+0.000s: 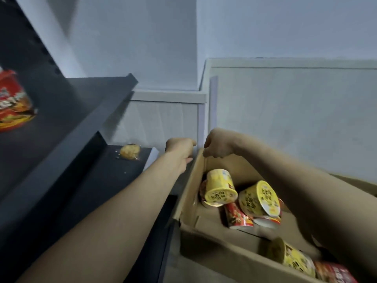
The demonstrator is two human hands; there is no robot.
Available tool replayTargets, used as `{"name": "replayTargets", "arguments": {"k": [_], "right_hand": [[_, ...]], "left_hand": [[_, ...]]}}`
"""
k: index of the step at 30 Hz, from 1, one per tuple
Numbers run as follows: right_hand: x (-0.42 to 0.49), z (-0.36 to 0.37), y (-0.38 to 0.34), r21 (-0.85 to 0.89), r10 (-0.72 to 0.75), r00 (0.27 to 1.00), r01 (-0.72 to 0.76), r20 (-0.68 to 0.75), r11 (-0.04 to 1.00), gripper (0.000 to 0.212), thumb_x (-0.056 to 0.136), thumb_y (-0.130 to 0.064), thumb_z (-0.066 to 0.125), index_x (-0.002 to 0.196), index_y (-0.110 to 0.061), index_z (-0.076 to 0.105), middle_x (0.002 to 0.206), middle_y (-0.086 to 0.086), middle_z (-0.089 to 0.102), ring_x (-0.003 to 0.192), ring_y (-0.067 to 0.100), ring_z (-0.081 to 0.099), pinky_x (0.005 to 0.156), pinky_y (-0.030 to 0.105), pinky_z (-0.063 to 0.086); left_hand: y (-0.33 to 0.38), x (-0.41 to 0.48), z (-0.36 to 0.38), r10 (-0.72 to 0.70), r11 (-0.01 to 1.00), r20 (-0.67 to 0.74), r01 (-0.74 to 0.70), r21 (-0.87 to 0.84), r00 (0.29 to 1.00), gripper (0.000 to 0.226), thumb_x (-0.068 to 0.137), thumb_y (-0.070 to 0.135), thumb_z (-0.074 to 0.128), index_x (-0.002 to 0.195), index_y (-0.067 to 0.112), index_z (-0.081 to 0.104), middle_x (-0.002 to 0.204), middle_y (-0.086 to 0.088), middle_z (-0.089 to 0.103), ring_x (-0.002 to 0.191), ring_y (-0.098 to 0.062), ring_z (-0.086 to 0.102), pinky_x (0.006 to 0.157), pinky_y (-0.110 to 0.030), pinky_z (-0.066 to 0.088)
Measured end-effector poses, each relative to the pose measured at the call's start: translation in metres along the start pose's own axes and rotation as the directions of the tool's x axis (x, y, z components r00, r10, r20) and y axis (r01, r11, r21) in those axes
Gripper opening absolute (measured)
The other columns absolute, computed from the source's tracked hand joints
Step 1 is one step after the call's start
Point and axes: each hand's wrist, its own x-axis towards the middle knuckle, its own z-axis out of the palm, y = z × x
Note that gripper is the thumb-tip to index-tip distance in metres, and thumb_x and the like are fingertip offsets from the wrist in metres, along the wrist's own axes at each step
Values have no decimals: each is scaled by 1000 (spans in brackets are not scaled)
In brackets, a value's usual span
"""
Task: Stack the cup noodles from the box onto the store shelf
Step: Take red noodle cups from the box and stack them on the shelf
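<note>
The right hand (pixel 217 145) curls its fingers over the far rim of the cardboard box (pixel 189 193), while the left hand (pixel 179 149) sits just outside that corner, its grip hidden. Cup noodles (pixel 221 187) lie jumbled below the right fingers, and a red cup (pixel 12 101) stands on the shelf (pixel 81 111) far to their left.

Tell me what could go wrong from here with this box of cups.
The right hand grips only the cardboard box's thin far edge, with the left hand beside that corner; a pull may bend or tear it.
The yellow cups and red cup lie loose on their sides inside; tipping the box could send them rolling and dent them.
The small packet on the lower shelf sits close by and could be knocked.
</note>
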Motion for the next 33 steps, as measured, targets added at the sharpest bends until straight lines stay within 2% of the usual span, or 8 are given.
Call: {"name": "replayTargets", "arguments": {"k": [4, 6, 9, 12, 15, 24, 29, 33], "right_hand": [[-8, 13, 54, -24, 96, 994, -95, 55, 995, 30, 90, -20, 55, 106, 3, 67, 101, 18, 70, 78, 27, 62, 59, 26, 45], [-9, 21, 86, -26, 141, 986, -139, 91, 990, 31, 89, -25, 58, 102, 0, 70, 98, 15, 71, 84, 28, 67, 64, 28, 48], [-10, 41, 130, 13, 199, 971, -203, 135, 979, 25, 84, -24, 60, 79, 0, 66, 77, 13, 67, 64, 26, 61, 54, 26, 45], [-5, 67, 172, 22, 229, 956, -237, 186, 971, 22, 86, -20, 58, 79, 0, 64, 77, 12, 62, 64, 24, 55, 49, 24, 41], [5, 94, 206, 46, 231, 957, -242, 177, 969, 23, 87, -18, 53, 95, -3, 68, 92, 9, 68, 83, 26, 63, 69, 33, 54], [71, 136, 256, -231, 101, 980, -60, 170, 971, 40, 91, -24, 47, 129, -15, 54, 136, 8, 46, 131, 28, 37, 109, 44, 30], [95, 150, 270, -413, 127, 966, -23, 225, 911, 34, 96, -32, 43, 124, -19, 56, 132, 5, 51, 127, 27, 41, 110, 54, 19], [94, 160, 283, -397, 156, 941, -25, 300, 918, 30, 93, -28, 50, 120, -17, 59, 125, 4, 60, 118, 26, 54, 104, 46, 32]], "left_hand": [[-29, 3, 46, -94, 995, 70, 91, 43, 993, 6, 88, 6, 61, 87, 11, 58, 82, -5, 57, 72, -16, 54, 54, -26, 42], [-46, 7, 71, -157, 985, 100, 148, 87, 983, 9, 88, 10, 63, 97, 11, 59, 91, -5, 60, 78, -15, 57, 53, -26, 42], [-76, 12, 103, -242, 964, 126, 224, 142, 962, 27, 89, 12, 63, 115, 8, 60, 109, -7, 62, 86, -16, 58, 55, -27, 42], [-109, 18, 133, -338, 931, 126, 312, 189, 933, 37, 92, 11, 60, 127, 5, 55, 96, -4, 58, 79, -13, 57, 69, -30, 46], [-139, 25, 152, -437, 885, 122, 402, 235, 891, 37, 93, 11, 59, 128, 3, 53, 114, -9, 60, 103, -19, 59, 84, -33, 46], [-205, 67, 182, -546, 812, 22, 523, 257, 837, 38, 94, 8, 58, 131, 7, 53, 135, -11, 54, 117, -22, 56, 90, -37, 47], [-226, 90, 195, -576, 790, 24, 548, 276, 817, 39, 95, 10, 58, 133, 11, 50, 139, -12, 51, 127, -27, 50, 103, -42, 41], [-236, 101, 203, -627, 752, 4, 603, 267, 779, 46, 93, 16, 61, 136, 12, 45, 131, -9, 54, 127, -27, 48, 97, -40, 41]]}}
